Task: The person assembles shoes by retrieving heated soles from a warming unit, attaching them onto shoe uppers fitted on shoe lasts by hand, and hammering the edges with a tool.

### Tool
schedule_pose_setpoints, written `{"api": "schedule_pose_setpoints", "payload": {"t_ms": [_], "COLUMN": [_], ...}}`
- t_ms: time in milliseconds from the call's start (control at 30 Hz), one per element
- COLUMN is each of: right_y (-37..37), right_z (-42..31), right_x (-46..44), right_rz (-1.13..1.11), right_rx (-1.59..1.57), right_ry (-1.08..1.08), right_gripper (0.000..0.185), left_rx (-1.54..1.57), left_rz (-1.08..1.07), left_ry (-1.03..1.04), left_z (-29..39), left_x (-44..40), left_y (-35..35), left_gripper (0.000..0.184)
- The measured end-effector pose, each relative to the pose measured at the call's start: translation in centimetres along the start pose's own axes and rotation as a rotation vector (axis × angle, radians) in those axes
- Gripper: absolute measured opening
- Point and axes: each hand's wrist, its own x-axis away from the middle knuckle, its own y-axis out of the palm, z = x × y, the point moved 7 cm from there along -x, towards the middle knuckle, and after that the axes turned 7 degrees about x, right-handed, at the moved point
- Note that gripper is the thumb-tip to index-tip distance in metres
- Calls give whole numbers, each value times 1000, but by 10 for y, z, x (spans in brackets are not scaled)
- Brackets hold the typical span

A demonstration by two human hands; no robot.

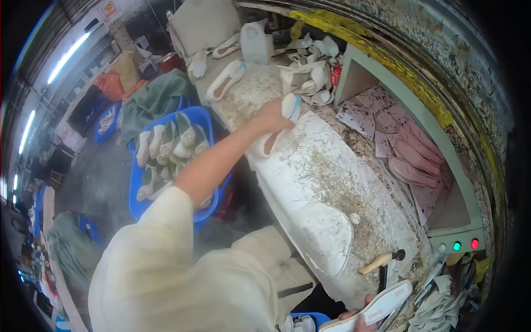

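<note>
My left hand [270, 118] is closed round a white shoe [291, 107] with a blue strip, over the top part of the worn bench [326, 166]. The shoe's opening shows below my fingers. Low in the view, my right hand [360, 321] grips a long white sole [387, 303] with faint pink marking; the frame edge cuts off part of that hand. Another white shoe [225, 81] with a blue strip lies on the bench beyond my left hand. Between my hands, a hammer [381, 261] with a wooden handle rests on the bench.
A blue basket [133, 191] of shoes stands beside the bench. A green-framed box [470, 193] holds pink soles [415, 157] and has lit buttons. White scraps [310, 77] and a white container [255, 43] sit at the bench's far end. Another blue bin [319, 317] is at the bottom.
</note>
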Motion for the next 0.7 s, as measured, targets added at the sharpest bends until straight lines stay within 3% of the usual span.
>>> {"api": "schedule_pose_setpoints", "payload": {"t_ms": [33,67,133,167,233,267,300,367,400,467,567,700], "right_y": [-7,-10,10,47,99,73,49,66,57,48,99,115], "right_z": [5,5,-2,-21,-45,-14,18,15,16,21,10,55], "right_x": [1,3,14,25,49,49,49,65,77,102,108,112], "right_rz": [-61,-123,-206,-223,-245,-192,-141,-299,-187,50,-36,-314], "right_rx": [-60,-115,-258,-333,-472,-441,-410,-170,17,290,425,263], "right_ry": [-8,-17,-69,-94,-129,-90,-48,-88,-122,-62,-144,97], "right_gripper": [57,58,55,52,48,64,87,85,84,77,64,39], "left_rx": [15,71,433,805,1373,1542,1559,1476,1492,1510,1324,1293], "left_rz": [-85,-39,-3,-56,-312,-394,-536,-722,-765,-849,-969,-996], "left_ry": [19,9,144,160,24,-143,-172,-198,-200,-202,-72,16], "left_z": [0,5,26,25,33,28,36,42,43,40,43,44], "left_x": [5,22,80,112,176,203,227,283,304,340,361,357], "left_y": [4,-1,-17,-7,13,33,55,101,119,139,134,121], "left_gripper": [88,90,89,89,84,83,85,84,83,81,78,46]}}
